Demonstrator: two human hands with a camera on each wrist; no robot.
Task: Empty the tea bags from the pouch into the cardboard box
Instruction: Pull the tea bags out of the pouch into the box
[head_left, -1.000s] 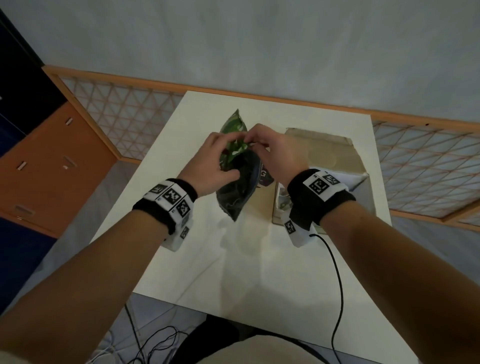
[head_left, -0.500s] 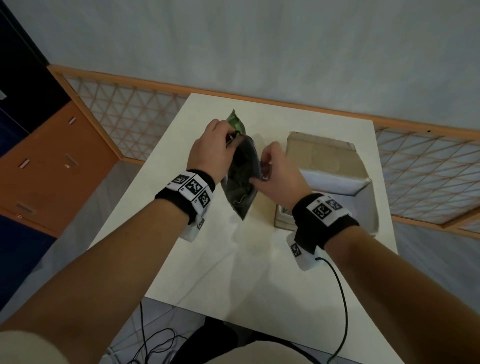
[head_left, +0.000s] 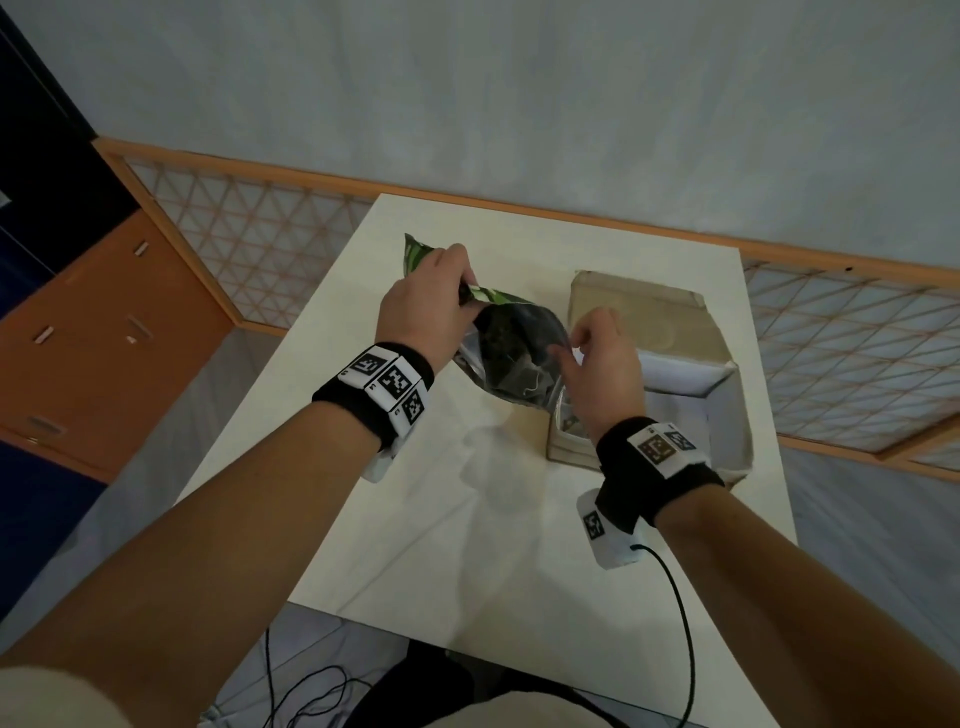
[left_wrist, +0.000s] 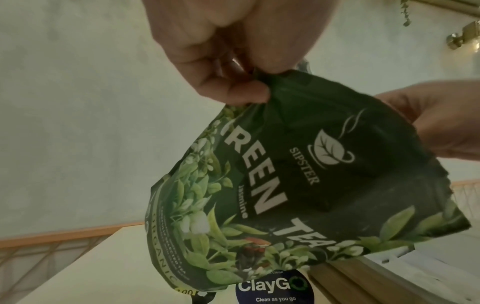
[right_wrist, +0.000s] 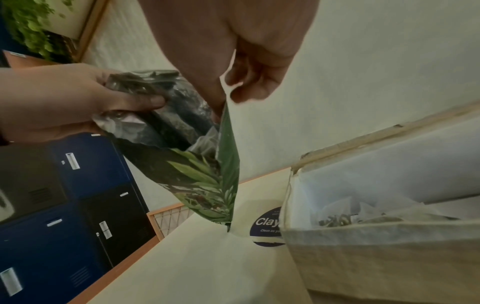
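A dark green "Green Tea" pouch (head_left: 511, 358) hangs over the white table (head_left: 467, 545), its mouth pulled wide toward me. Silver lining and several tea bags (head_left: 524, 382) show inside. My left hand (head_left: 462, 296) grips the pouch's upper left rim; in the left wrist view its fingers (left_wrist: 233, 90) pinch the top of the pouch (left_wrist: 298, 185). My right hand (head_left: 571, 348) pinches the right rim, as the right wrist view shows where thumb and finger (right_wrist: 228, 96) meet the pouch (right_wrist: 202, 168). The open cardboard box (head_left: 654, 317) stands just right of the pouch, with tea bags (right_wrist: 345, 216) lying in it.
A round blue "ClayGo" sticker (left_wrist: 275, 290) lies on the table between pouch and box. A black cable (head_left: 680, 613) trails from my right wrist over the table's near edge. A lattice railing (head_left: 260, 234) lines the far side. Blue lockers (right_wrist: 64, 205) stand at left.
My hands have drawn apart and pulled the pouch's mouth open. The pouch has tipped from hanging upright to slanting, with its lower end nearer the box.
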